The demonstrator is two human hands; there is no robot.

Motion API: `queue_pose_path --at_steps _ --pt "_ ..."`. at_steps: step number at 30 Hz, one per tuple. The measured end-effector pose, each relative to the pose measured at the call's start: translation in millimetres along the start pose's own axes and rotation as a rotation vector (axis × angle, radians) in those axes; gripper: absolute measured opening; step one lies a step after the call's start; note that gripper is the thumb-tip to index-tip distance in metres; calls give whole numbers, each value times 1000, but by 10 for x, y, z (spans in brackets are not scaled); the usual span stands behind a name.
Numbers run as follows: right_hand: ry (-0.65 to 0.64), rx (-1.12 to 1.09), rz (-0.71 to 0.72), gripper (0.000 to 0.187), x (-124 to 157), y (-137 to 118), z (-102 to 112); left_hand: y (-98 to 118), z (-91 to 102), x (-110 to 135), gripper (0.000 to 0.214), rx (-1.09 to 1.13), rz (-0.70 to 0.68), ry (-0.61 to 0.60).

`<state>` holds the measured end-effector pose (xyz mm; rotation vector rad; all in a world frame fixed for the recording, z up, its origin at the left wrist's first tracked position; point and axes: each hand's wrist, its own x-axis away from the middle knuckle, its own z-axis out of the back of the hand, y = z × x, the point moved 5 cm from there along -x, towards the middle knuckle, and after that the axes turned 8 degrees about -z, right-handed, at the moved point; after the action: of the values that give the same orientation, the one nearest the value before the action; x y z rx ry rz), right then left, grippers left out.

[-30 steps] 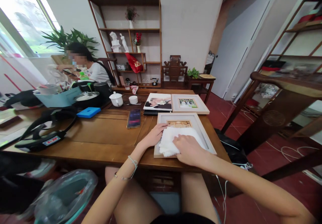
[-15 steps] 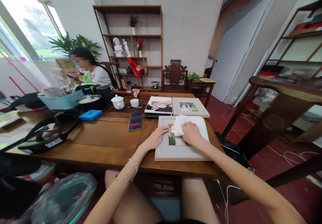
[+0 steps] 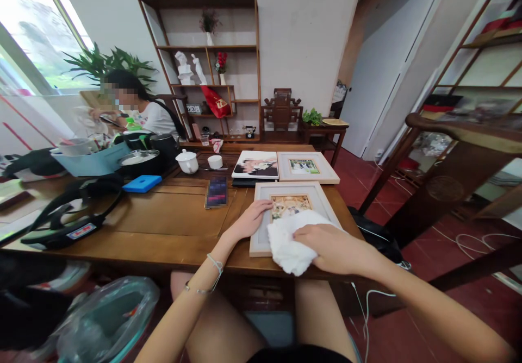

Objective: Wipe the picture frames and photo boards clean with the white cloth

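Observation:
A light-wood picture frame lies flat at the table's front edge, with a small picture in its middle. My right hand is closed on a white cloth, which covers the near part of the frame and hangs over its front edge. My left hand rests with fingers stretched out on the frame's left side. Behind it lie a second picture frame and a canvas-like photo print, side by side.
On the wooden table are a phone, a blue box, a black headset, a lidded white cup and a small bowl. A person sits at the far left. A lined bin stands below.
My right hand has drawn the cloth toward me, from the frame's upper right to its front edge, uncovering the picture. My left hand stays on the left side. The camera view has shifted slightly.

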<state>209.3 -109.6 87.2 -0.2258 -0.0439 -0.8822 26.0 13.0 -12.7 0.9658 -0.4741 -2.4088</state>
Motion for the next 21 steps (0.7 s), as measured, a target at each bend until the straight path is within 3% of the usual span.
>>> queue_pose_path --at_steps 4,12,14,17,21 --pt "-32 49 -211 32 34 503 56 -3 -1 -3 44 -5 5 -9" --pt "348 213 -469 50 -585 1308 64 8 16 -9 49 -28 -4 -35" --pt "397 231 -501 51 -700 1402 94 9 21 -11 50 -33 -4 -40" --pt "362 248 -476 51 -807 1419 78 7 22 -10 50 -31 -4 -44" --pt "241 269 -410 42 -772 1189 -17 3 13 -3 50 -19 -3 -36"
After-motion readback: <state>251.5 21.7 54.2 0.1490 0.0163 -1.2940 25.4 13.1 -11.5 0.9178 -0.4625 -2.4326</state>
